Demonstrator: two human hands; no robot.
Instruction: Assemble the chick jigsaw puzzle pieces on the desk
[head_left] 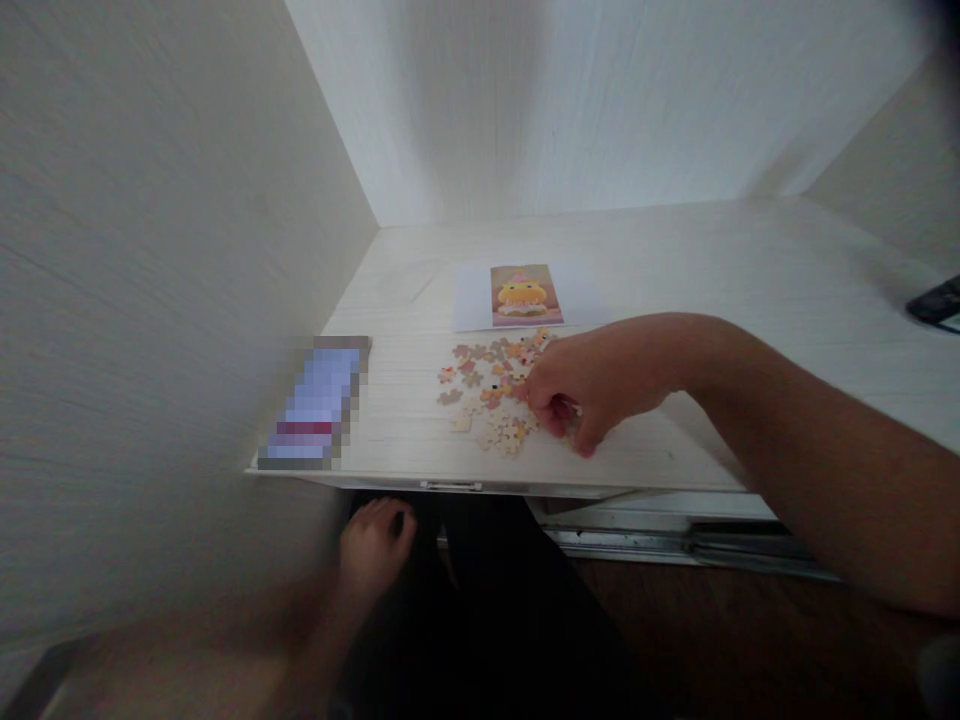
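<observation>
The hands are apart, left hand [373, 548] on the lap [480, 600], right hand [577, 380] at puzzle pieces [492, 430] near the bench's [401, 430] front edge, grips unclear; dragging fingers could sweep pieces off.

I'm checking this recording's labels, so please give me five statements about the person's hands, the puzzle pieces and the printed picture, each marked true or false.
1. The person's bare right hand is at the small, pale and coloured jigsaw pieces on the white wood-grain surface. True.
2. All the pieces are joined into one finished picture. False: many lie loose and scattered.
3. The bare left hand is below the surface's front edge, by the black-clothed legs. True.
4. The rectangular printed picture of a yellow figure with a pink pointed hat lies beyond the pieces. True.
5. The right hand covers the printed picture. False: the hand is nearer the person, and the picture is uncovered.
</observation>
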